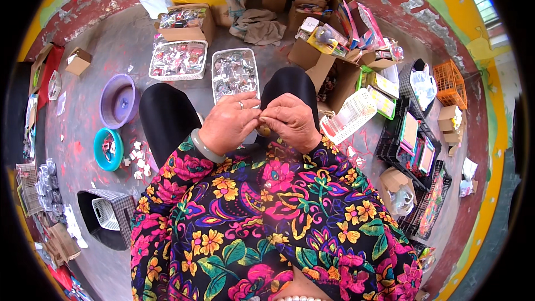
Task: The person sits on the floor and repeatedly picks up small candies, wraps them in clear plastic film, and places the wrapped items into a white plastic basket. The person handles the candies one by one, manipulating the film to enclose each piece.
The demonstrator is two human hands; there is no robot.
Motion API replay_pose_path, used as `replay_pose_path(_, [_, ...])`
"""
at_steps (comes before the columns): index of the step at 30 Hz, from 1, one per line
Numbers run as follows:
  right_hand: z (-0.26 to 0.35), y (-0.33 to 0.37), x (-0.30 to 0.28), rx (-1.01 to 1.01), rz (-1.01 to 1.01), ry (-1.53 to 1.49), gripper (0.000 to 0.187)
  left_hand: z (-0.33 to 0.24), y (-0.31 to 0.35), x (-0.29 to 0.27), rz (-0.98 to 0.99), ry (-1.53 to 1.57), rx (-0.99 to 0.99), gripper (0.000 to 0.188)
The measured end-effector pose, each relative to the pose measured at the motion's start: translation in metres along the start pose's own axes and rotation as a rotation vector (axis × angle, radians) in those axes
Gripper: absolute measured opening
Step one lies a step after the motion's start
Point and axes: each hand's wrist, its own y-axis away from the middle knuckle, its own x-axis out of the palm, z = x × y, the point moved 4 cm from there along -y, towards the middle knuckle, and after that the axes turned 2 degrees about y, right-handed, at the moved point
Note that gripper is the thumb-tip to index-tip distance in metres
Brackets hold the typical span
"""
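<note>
My left hand [229, 122], with a ring and a pale bangle, meets my right hand [291, 122] in front of my lap. Thumbs and fingertips of both are pinched together around something small. A bit of a golden-brown round piece [264, 130] shows just under the fingers; its kind is hidden. Right beyond the hands, between my knees, stands a white plastic basket [214, 78] holding clear-wrapped packets [235, 69]. A second white basket [178, 76] with similar packets sits farther left.
On the left are a purple basin [108, 100], a teal basin [98, 153] and scattered white pieces [138, 156]. A cardboard box [346, 81] and a white slatted basket [356, 114] stand close to my right knee. Black crates [390, 147] and an orange crate [450, 81] line the right side.
</note>
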Motion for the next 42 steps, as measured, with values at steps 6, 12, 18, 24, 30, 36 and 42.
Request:
replay_pose_path(6, [0.005, 0.001, -0.005, 0.025, 0.033, -0.055, 0.008, 0.006, 0.008, 0.004, 0.015, 0.278, -0.162, 0.010])
replay_pose_path(12, [-0.009, 0.007, 0.000, 0.217, 0.023, -0.300, 0.006, 0.020, 0.023, 0.013, 0.113, 0.734, -0.547, 0.014])
replay_pose_path(18, [-0.017, 0.009, 0.000, 0.420, -0.012, -0.459, 0.008, 0.030, 0.027, 0.015, 0.021, 1.048, -0.625, 0.015])
replay_pose_path(24, [-0.025, 0.015, 0.008, 0.665, -0.110, -0.798, 0.013, 0.040, 0.033, 0.024, -0.045, 1.245, -0.766, 0.019])
replay_pose_path(30, [-0.036, 0.017, 0.013, 0.942, -0.204, -1.025, 0.016, 0.034, 0.031, 0.033, -0.079, 1.696, -0.813, 0.033])
replay_pose_path(36, [-0.043, 0.019, 0.016, 0.964, -0.238, -1.052, 0.018, 0.029, 0.028, 0.040, -0.012, 1.523, -0.974, 0.022])
replay_pose_path(42, [-0.044, 0.020, 0.014, 0.939, -0.219, -0.958, 0.019, 0.035, 0.034, 0.042, -0.055, 1.433, -1.046, 0.017])
